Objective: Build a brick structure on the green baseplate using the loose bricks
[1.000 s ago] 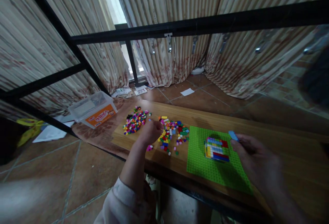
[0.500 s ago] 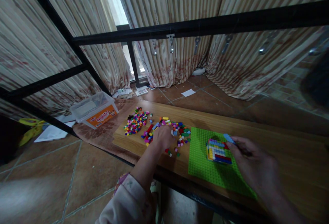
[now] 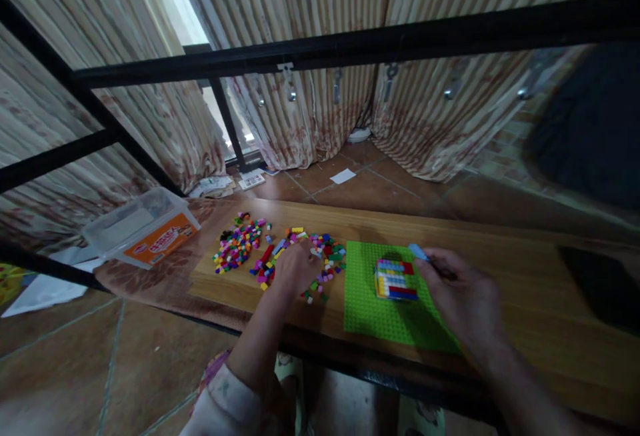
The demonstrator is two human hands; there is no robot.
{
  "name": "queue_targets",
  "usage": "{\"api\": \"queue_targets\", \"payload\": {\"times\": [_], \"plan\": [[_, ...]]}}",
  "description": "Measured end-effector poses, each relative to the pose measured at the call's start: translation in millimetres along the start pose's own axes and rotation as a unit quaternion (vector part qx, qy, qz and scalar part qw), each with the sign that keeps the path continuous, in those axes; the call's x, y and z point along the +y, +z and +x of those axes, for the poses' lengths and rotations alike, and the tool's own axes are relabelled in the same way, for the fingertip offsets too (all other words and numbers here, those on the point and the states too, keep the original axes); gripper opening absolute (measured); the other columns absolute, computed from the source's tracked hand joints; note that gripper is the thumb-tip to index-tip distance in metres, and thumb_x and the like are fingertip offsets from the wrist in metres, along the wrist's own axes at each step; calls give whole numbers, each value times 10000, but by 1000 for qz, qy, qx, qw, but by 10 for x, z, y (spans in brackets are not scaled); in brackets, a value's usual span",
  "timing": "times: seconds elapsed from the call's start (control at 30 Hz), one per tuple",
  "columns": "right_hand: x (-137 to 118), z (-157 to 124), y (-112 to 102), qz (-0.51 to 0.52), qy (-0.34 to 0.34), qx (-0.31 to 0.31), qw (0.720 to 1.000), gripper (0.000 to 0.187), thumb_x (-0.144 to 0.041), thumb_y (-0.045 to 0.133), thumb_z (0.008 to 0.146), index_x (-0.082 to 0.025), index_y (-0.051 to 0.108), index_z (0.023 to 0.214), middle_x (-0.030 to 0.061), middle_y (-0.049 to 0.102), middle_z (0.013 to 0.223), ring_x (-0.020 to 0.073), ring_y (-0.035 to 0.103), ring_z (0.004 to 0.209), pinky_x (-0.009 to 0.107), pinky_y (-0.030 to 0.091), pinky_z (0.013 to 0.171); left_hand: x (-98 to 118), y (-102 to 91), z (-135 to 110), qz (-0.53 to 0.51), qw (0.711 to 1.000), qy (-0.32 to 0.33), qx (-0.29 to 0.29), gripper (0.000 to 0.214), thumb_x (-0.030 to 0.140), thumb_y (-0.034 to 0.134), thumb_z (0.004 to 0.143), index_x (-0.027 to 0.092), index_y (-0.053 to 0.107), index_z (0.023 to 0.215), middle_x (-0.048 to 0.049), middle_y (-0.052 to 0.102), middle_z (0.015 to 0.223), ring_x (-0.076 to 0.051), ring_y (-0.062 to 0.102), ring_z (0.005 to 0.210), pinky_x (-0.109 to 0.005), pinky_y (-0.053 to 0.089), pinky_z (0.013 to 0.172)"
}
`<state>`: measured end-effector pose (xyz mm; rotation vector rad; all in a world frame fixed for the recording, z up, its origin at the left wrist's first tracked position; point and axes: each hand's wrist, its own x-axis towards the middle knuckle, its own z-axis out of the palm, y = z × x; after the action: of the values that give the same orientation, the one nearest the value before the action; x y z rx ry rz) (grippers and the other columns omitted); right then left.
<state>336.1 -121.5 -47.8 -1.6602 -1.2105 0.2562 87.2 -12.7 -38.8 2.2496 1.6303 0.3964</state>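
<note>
A green baseplate lies on a wooden table, with a small multicoloured block of bricks built on it. My right hand hovers at the plate's right edge, fingers pinched on a light blue brick just right of the built block. My left hand rests palm down on a scatter of small coloured bricks left of the plate, fingers curled among them; what they hold is hidden. A second pile of bricks lies further left.
A clear plastic box with an orange label stands at the table's left end. Black metal frame bars cross above the table. Striped curtains hang behind, papers lie on the tiled floor, and a dark object sits at the right.
My left hand slid right from between the two piles onto the scatter near the plate. My right hand came closer to the built block with the blue brick. The camera turned left.
</note>
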Motion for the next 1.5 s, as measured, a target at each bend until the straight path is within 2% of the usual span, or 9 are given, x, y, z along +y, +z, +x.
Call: {"api": "queue_targets", "payload": {"times": [0.1,0.2,0.33,0.5,0.63,1.07,1.23,1.33,1.5], "plan": [[-38,39,-36,-12,-2,8,1000,260,-476,588,839,-252,684,929,43,712,885,209,663,766,357,528,741,161,60,-85,-148,988,38,-8,125,206,543,787,176,630,871,-54,679,796,-181,638,714,-268,457,668],[-43,69,-55,-8,1,15,1000,267,-474,579,843,-242,683,924,45,712,876,205,663,764,350,531,735,395,206,-184,-302,949,84,-41,163,169,550,776,181,615,925,-25,674,835,-139,623,694,-232,456,646],[-37,80,-61,6,2,20,1000,247,-439,591,841,-220,682,914,42,708,862,191,656,748,331,523,724,664,383,-241,-390,912,109,-65,273,171,563,795,176,602,1065,-30,665,904,-128,615,713,-230,474,656],[-34,88,-86,6,5,11,1000,221,-394,576,850,-213,680,924,39,702,846,183,649,735,313,508,698,862,487,-257,-315,937,152,-12,273,206,637,806,223,665,1077,-42,639,1030,-157,605,881,-293,487,842],[-43,99,-99,-8,-1,9,1000,208,-380,569,850,-215,682,905,34,700,826,179,642,718,311,497,694,942,583,-266,-244,959,141,39,291,231,729,756,268,721,1044,-53,598,1119,-210,545,1083,-365,425,992],[-58,96,-94,38,17,-6,999,184,-343,577,832,-202,681,886,30,704,803,170,635,691,296,493,671,947,743,-263,-175,971,149,58,256,301,729,770,303,743,1025,-72,553,1223,-244,488,1131,-416,401,980],[0,114,-64,77,70,-11,994,182,-358,609,791,-201,665,866,34,706,807,170,630,679,311,491,663,959,754,-265,-176,971,149,63,304,293,727,767,281,722,1072,-79,540,1263,-250,485,1150,-424,402,993],[14,132,-33,177,158,-8,971,204,-368,680,711,-203,630,820,6,673,725,145,605,590,280,473,565,954,753,-263,-190,969,145,60,354,286,739,752,259,707,1103,-86,546,1248,-246,488,1149,-412,409,1002],[-54,170,-46,326,280,-4,903,269,-326,767,556,-204,584,709,-20,642,671,98,552,524,219,431,471,919,718,-247,-224,962,148,54,400,287,715,770,241,665,1164,-83,563,1238,-240,505,1158,-412,408,1028]]}}
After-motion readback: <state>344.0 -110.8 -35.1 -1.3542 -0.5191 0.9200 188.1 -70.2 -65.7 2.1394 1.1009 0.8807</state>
